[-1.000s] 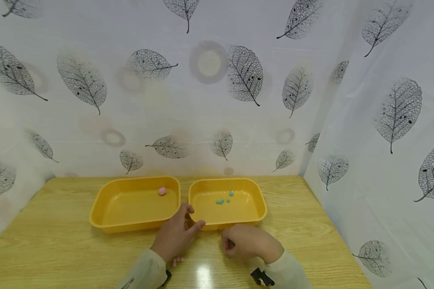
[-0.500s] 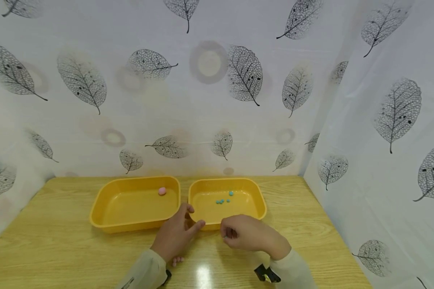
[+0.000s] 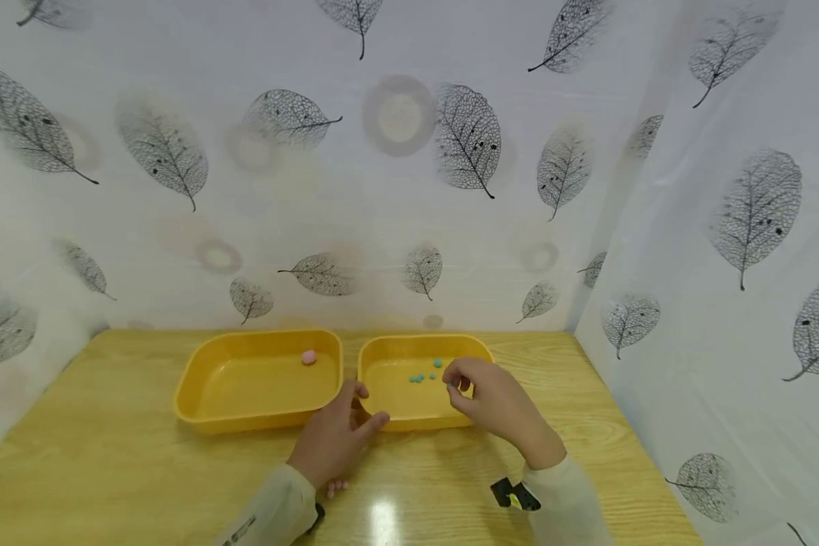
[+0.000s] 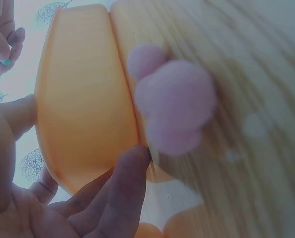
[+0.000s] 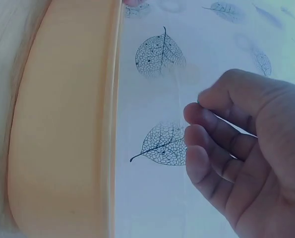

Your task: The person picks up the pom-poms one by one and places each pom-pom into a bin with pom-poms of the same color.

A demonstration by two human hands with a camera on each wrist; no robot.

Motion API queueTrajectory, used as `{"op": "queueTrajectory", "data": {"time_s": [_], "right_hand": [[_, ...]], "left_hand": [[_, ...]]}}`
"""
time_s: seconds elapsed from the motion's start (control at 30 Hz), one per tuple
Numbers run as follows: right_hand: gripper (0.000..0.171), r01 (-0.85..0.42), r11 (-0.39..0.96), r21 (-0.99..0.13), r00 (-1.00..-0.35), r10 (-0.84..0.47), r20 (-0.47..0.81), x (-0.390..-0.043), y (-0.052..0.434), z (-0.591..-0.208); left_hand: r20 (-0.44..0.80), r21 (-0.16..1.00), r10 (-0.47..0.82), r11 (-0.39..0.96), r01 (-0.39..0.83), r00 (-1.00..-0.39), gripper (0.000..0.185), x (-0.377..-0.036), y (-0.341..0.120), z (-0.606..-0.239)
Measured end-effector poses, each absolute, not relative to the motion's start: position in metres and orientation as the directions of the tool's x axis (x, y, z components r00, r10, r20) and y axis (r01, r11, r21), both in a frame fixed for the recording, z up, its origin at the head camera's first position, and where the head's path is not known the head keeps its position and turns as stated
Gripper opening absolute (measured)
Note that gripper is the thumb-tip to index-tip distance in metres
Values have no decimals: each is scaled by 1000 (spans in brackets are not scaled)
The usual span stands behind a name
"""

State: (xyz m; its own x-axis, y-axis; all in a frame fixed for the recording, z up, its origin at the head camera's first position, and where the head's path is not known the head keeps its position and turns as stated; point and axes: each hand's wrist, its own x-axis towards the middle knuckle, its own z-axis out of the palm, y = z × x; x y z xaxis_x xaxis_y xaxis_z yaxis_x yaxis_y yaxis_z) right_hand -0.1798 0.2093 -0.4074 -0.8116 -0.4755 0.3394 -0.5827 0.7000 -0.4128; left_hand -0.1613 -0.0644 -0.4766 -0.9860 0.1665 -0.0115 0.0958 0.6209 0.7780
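My right hand (image 3: 494, 398) is above the right part of the smaller yellow tray (image 3: 416, 421). It pinches a small teal ball (image 4: 7, 62) between thumb and fingertips; in the right wrist view the ball is mostly hidden by the fingers (image 5: 199, 116). Several teal balls (image 3: 418, 378) of differing size lie on the tray floor. At that tray's front left corner rests my left hand (image 3: 337, 436), its thumb at the front rim and another fingertip at the left rim. Beside the left wrist, a cluster of small pink balls (image 4: 177, 99) sits on the table.
A larger yellow tray (image 3: 262, 422) stands just left of the smaller one, with one pink ball (image 3: 309, 357) near its back right corner. The wooden table (image 3: 109, 470) ends at a white leaf-patterned curtain (image 3: 382, 205) behind and at the sides.
My right hand has risen from in front of the smaller tray, over its front rim, to above its right part. The left hand stays at the corner; the head view has shifted slightly.
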Motion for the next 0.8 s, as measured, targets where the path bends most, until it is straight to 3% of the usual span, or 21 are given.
{"op": "queueTrajectory", "data": {"time_s": [0.4,0.8], "right_hand": [[4,-508,735,-449,-861,-424,281,-220,213,-389],[5,-400,785,-474,-909,-405,97,-279,213,-361]], "left_hand": [[-15,776,171,623,97,-985,56,-162,-65,-479],[-4,779,187,616,114,-982,56,-161,-67,-479]]}}
